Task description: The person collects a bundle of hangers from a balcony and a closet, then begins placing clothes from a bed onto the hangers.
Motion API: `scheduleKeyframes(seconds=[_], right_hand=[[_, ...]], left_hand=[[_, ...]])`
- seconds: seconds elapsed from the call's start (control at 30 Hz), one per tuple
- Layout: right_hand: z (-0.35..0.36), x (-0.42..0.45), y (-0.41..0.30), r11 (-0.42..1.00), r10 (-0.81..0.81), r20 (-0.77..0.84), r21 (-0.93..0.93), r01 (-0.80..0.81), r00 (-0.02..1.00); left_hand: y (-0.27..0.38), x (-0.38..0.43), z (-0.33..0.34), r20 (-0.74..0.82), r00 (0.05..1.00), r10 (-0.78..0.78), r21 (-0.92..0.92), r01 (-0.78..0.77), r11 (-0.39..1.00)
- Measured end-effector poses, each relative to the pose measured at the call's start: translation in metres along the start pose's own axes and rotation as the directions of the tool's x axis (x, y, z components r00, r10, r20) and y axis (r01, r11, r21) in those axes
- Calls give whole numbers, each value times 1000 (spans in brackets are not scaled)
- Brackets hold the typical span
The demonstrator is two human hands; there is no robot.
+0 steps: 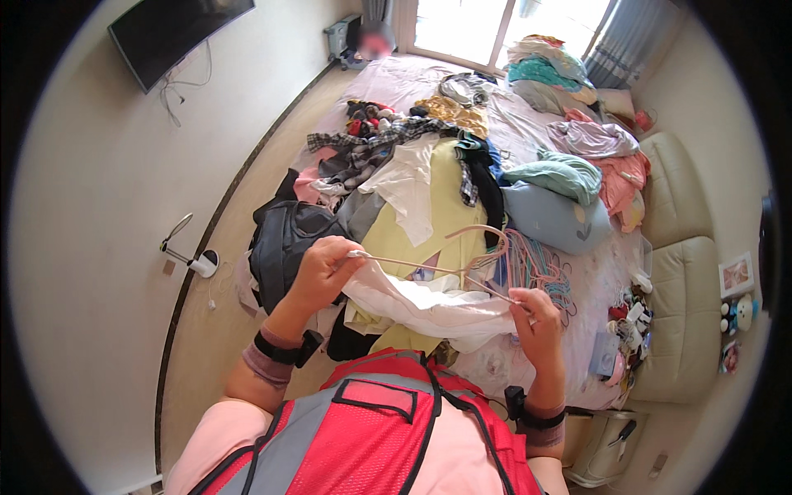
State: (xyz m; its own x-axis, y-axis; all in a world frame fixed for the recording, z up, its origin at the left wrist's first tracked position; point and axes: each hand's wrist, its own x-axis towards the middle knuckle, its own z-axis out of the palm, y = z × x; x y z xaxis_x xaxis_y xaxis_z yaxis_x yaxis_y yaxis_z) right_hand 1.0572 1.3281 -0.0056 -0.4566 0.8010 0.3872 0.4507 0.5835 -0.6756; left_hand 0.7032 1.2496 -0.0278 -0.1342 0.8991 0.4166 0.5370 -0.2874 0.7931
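Note:
A pale pink clothes hanger (413, 265) stretches between my hands, its hook curving up and away from me. My left hand (329, 267) grips the hanger's left end together with the edge of a thin white garment (427, 306). At the right end, my right hand (533, 312) pinches the hanger and the same white cloth. The garment hangs below the hanger bar, and its lower part is bunched. Beneath and beyond it lie a yellow garment (455, 192) and a white shirt (405, 179) on the bed. Several pink and blue hangers (538, 266) lie right of the yellow garment.
Piled clothes, a dark grey backpack (291, 241), a light blue pillow (557, 216) and bedding cover much of the bed (495, 371). A beige padded headboard (680, 322) stands on the right, with small items beside it. A white lamp (203, 265) is on the floor at left.

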Motion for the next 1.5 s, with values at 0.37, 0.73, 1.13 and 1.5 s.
scheduleKeyframes(seconds=[0.37,0.73,1.13,1.5], right_hand=[[28,-11,11,993,118,25,18,-118,993],[47,-6,9,863,497,-141,183,-470,856],[92,-1,-12,676,728,-135,305,-671,672],[104,-15,-53,613,788,-277,281,-738,549]], left_hand=[[-108,-39,8,-158,807,-568,-605,376,702],[-252,-60,-11,79,392,-917,-721,658,219],[-382,-11,6,164,290,-943,-612,779,133],[-483,46,64,253,210,-944,-588,809,22]])
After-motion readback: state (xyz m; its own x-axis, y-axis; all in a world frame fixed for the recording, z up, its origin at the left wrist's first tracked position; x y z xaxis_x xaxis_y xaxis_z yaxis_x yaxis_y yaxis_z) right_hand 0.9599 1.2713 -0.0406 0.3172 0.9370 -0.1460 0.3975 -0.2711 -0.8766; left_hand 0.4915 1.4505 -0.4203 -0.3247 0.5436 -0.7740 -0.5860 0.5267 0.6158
